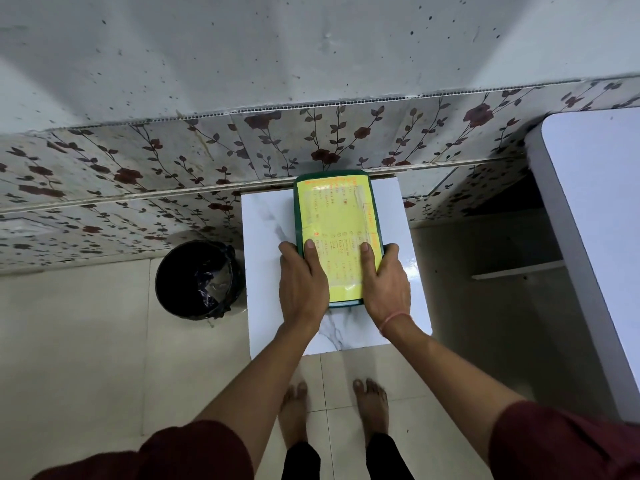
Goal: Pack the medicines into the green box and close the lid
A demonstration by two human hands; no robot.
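The green box (337,216) lies on a small white marble-patterned table (263,244), its lid down and covered by a yellow printed label. My left hand (303,282) grips the box's near left side, thumb pressed on the lid. My right hand (384,282) grips the near right side the same way, thumb on the label, with a pink thread around the wrist. No medicines are visible; the box's inside is hidden by the lid.
A black bin (197,280) with a plastic liner stands on the floor left of the table. A white table (595,216) edge is at the right. A floral-tiled wall (173,161) runs behind. My bare feet stand below the table's front edge.
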